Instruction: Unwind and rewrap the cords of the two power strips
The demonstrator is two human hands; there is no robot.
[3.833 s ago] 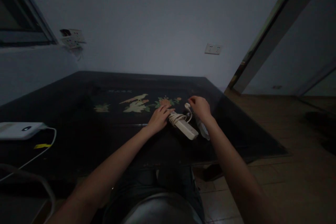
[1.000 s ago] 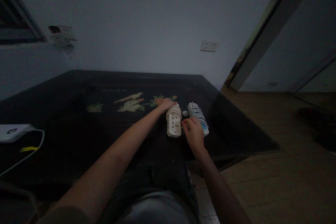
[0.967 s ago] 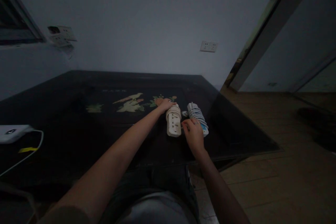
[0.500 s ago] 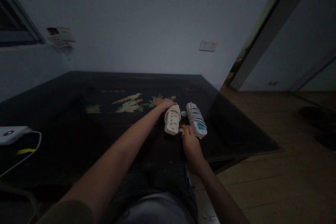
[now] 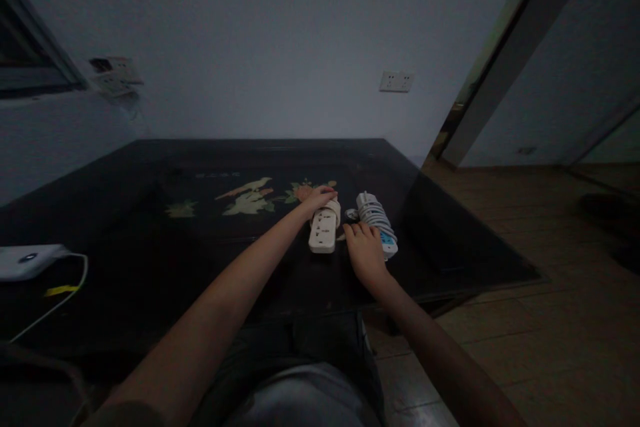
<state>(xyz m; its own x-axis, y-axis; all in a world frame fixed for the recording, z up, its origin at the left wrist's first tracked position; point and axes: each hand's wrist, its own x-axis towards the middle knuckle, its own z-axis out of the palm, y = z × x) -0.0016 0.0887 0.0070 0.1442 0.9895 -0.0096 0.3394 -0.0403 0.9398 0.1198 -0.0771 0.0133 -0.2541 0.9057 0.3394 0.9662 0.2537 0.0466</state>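
A cream power strip (image 5: 323,231) with its cord wound round the far end lies on the dark table. My left hand (image 5: 320,198) is closed over that corded far end. To the right lies a second, white power strip (image 5: 376,215), wrapped in grey cord and showing blue sockets near its front. My right hand (image 5: 365,252) lies palm down between the strips, fingers extended, and hides part of the white strip's left side. A small pale bit (image 5: 341,237) shows by its fingertips; what it belongs to is hard to make out.
The dark table (image 5: 240,283) bears a painted bird-and-flower pattern. At its left edge sits a white device (image 5: 31,260) with a white cable and a yellow tag (image 5: 61,290). A wall socket (image 5: 397,81) is behind; wooden floor (image 5: 520,340) lies to the right.
My right hand has let go of the cream strip's cord end and flattened out, fingers forward. The cream strip has turned slightly and shifted a little left under my left hand.
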